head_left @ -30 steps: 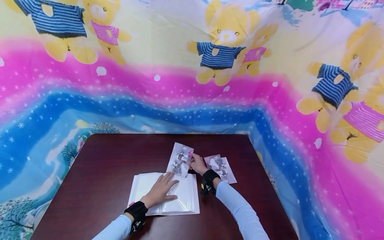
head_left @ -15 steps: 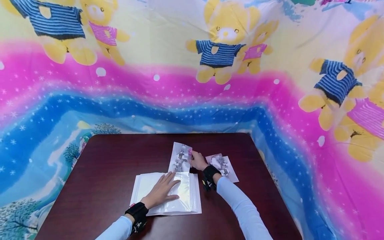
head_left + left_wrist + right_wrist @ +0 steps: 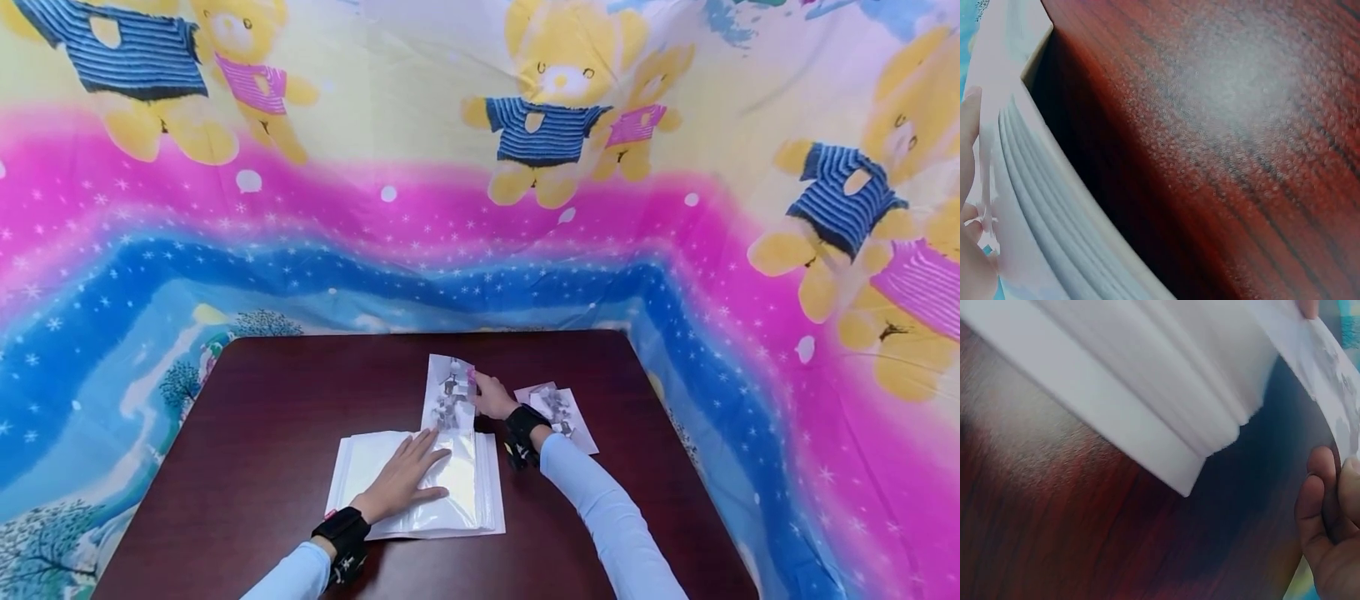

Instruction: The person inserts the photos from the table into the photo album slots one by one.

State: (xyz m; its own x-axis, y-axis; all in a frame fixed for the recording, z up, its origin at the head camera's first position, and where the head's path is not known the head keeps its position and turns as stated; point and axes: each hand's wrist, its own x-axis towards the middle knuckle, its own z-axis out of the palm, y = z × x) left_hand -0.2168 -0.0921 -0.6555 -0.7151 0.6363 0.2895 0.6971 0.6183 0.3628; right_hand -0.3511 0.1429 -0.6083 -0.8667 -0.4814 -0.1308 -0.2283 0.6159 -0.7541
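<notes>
An album with clear sleeves (image 3: 456,500) lies spread on the table, its layered page edges (image 3: 1060,206) close up in the left wrist view. My left hand (image 3: 402,479) rests on its pages, fingers spread and straight. Between thumb and fingers, my right hand (image 3: 493,396) pinches the right edge of a grey-and-white photo print (image 3: 448,392). The print stands out past the album's far edge, its lower end at the top of the right-hand sleeve; how much of it lies inside is hard to tell. In the right wrist view the print (image 3: 1338,387) bends slightly near the thumb.
Several more photo prints (image 3: 562,417) lie overlapping on the table to the right, partly behind the right wrist strap. The dark wooden table (image 3: 255,417) ends at a cloth backdrop (image 3: 420,225) printed with bears.
The right hand has moved the print slightly toward me and turned it straighter, in line with the sleeve. My left hand keeps its place on the album.
</notes>
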